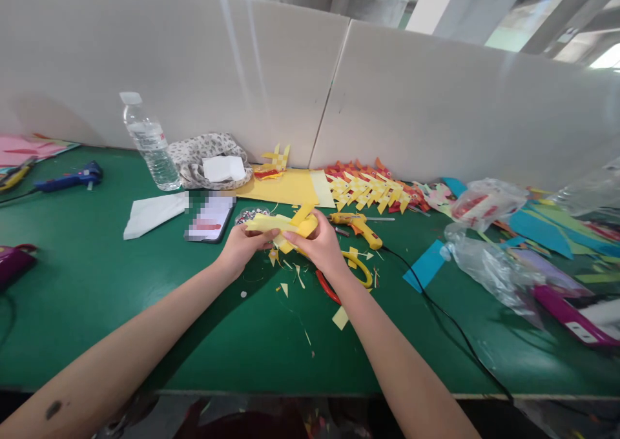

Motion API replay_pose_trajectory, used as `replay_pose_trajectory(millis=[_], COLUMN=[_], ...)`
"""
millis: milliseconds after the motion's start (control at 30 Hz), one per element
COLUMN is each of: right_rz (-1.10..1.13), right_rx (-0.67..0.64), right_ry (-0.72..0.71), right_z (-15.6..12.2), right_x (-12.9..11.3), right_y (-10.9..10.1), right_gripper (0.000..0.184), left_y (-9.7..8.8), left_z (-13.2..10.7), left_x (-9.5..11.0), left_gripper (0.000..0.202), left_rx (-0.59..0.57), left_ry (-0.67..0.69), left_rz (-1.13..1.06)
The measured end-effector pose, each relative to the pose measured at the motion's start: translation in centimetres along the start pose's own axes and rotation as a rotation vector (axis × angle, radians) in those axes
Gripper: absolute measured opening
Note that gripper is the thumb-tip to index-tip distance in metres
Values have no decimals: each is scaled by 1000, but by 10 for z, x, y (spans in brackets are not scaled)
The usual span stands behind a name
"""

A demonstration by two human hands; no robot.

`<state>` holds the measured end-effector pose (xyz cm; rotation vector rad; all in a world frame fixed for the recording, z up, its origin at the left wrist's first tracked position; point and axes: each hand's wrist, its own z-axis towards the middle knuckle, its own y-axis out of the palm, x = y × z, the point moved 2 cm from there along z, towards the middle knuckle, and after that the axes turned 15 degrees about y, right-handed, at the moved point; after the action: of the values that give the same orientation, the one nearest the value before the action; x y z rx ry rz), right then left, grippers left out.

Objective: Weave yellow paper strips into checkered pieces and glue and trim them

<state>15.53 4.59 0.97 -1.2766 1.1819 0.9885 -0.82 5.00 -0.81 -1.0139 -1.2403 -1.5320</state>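
Both hands meet over the green table (97, 284), holding a bundle of interlaced yellow paper strips (283, 223). My left hand (242, 245) pinches the left side of the strips with thumb on top. My right hand (317, 245) grips the right side, fingers curled round the strips. Small yellow paper offcuts (290, 277) lie scattered under the hands. Scissors with yellow and red handles (346, 274) lie just under my right wrist. A yellow glue gun (358, 226) rests just right of my right hand, its black cord (445, 316) trailing toward the table's front edge.
A phone (209, 219), folded white paper (152, 213), a water bottle (148, 142), a patterned pouch (208, 158) and a blue glue gun (72, 177) sit left. Finished woven paper pieces (372, 187), yellow sheets (285, 187), plastic bags (489, 258) and coloured paper (547, 226) crowd the right. White partitions (436, 103) stand behind.
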Motion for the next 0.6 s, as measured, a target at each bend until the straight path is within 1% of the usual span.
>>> replay_pose_trajectory(millis=[67, 133, 233, 333, 500, 600], right_rz=[135, 202, 196, 176, 179, 181], right_rx=[-66, -75, -38, -42, -40, -27], right_ry=[59, 83, 75, 59, 57, 65], right_z=[2, 4, 4, 4, 3, 2], right_x=[1, 1, 1, 2, 1, -1], right_y=[1, 0, -1, -1, 0, -1], right_gripper=[71, 71, 72, 72, 76, 73], left_y=[-2, -2, 1, 5, 5, 3], left_z=[1, 1, 0, -1, -1, 0], left_x=[-1, -1, 0, 3, 4, 1], left_gripper=[41, 43, 46, 46, 50, 49], left_rx=[28, 27, -4, -18, 45, 36], left_ry=[2, -6, -27, -26, -1, 14], left_rz=[-22, -43, -33, 1, -11, -19])
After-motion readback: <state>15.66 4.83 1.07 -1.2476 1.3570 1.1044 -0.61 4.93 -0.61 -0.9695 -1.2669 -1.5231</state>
